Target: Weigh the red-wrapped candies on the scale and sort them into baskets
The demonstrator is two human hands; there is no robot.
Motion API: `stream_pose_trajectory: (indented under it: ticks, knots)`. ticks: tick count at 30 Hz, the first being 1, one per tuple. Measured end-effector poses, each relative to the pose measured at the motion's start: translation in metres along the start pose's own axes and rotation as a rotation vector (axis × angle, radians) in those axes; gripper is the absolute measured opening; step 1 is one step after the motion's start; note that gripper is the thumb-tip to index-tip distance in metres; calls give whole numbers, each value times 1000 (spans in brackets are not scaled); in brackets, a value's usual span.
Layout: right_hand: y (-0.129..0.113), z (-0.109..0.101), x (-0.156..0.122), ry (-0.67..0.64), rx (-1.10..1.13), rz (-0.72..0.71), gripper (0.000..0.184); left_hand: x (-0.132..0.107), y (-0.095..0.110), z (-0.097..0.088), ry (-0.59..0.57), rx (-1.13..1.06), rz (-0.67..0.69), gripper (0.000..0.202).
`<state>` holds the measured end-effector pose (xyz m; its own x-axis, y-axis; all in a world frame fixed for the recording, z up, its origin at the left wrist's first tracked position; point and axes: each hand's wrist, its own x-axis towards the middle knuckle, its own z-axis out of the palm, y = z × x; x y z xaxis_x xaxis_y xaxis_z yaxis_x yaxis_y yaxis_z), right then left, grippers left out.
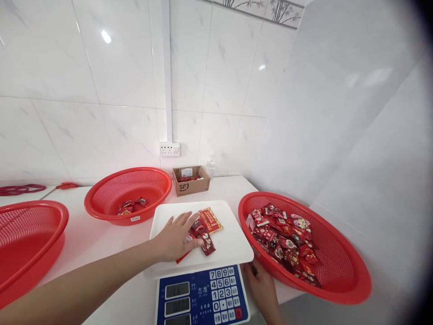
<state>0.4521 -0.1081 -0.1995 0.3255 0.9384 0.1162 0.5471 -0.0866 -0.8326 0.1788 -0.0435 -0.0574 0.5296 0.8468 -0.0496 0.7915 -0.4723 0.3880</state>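
A: Where did we locate the packets (212, 220) relative to the scale (203, 293)?

B: On the white tray (233, 239) atop the scale. The left hand (176, 237) lay palm down over them, its thumb at a dark red packet (209, 246). We read this grip as spread, not pinching.

A: And the right hand (262, 286)?

B: Just beside the scale's right edge, below the tray's front corner. Its fingertips were partly hidden; we could not tell whether they pinched anything.

A: Why did we judge the items to be so placed?

B: The flat left hand probably kept loose packets gathered above the scale. The keypad (223, 293) faced the person, presumably for direct reading. The right basket (341, 257), near the scale's right side, presumably put its heap (280, 234) within easy reach.

A: What quantities did we count?

B: One scale with three displays (177, 305); one tray; one carton (194, 186) behind the scale; three red baskets, including a rear-left basket (113, 192) and a far-left basket (30, 266), both left of the scale. We distinguished at least two packets on the tray, others being partly covered. Overlap prevented exact counts in the rear-left and right baskets.
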Motion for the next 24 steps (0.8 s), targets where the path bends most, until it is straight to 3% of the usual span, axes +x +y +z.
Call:
stream_pose_trajectory:
  ticks: [3,7,12,18,24]
  knots:
    - [3,1,0,16,17,-11,40,-6,-6,2,-93,41,25,84]
    - [4,1,0,4,7,-1,41,-1,-16,-9,-145,2,87,101]
    - [5,2,1,7,6,-9,42,15,-4,-21,-231,79,166,110]
    - [-1,0,0,19,-9,-14,39,38,22,-3,-189,135,127,88]
    - [-6,-1,-1,13,20,-17,40,44,22,14,-168,160,189,90]
